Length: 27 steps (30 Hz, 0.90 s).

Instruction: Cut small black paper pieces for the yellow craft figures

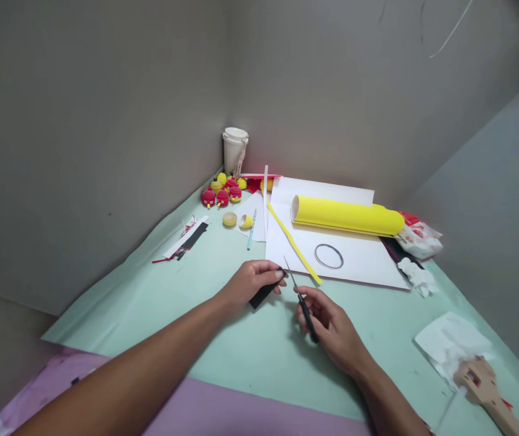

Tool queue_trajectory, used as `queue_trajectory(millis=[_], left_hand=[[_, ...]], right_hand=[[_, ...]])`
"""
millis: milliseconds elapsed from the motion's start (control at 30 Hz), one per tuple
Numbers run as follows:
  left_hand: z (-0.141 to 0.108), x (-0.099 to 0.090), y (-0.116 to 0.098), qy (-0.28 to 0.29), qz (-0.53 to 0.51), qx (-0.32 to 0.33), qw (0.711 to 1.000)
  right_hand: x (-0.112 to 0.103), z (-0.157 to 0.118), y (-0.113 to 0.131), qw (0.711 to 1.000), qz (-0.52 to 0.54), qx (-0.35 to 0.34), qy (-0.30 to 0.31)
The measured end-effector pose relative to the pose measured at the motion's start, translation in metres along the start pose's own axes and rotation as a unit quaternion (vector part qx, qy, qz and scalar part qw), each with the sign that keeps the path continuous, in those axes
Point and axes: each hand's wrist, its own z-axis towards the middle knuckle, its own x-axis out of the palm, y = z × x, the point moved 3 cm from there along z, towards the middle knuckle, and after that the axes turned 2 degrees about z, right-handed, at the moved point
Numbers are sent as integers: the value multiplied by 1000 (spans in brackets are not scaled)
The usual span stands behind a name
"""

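My left hand (259,277) pinches a black strip (263,295), which looks like paper, between thumb and fingers above the green table cover. In my right hand (327,321) is a pair of scissors (307,318) with black handles, the fingers wrapped round them. The blades point up and away, and their tips are close to the strip's upper end; whether they touch it I cannot tell. Just beyond both hands lies a narrow yellow strip (293,242) of paper, its near end overhanging a white sheet (281,260).
A yellow corrugated roll (345,215) and a ring (329,256) lie on the white sheet. Small red and yellow figures (223,198) stand by a white cup (235,151). Paper scraps (186,239) are at left, a pencil (251,230) mid-table, and a beige glue gun (481,381) at right.
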Motion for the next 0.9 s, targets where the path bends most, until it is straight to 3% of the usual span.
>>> queue_trajectory(millis=[133, 300, 900], left_hand=[[1, -2, -3, -17, 80, 31, 996], [-1, -1, -8, -29, 174, 61, 982], [0, -1, -6, -10, 207, 64, 976]], right_hand=[[-18, -1, -3, 999, -49, 16, 11], [-19, 0, -5, 996, -78, 22, 20], [-13, 4, 0, 980, -185, -67, -18]])
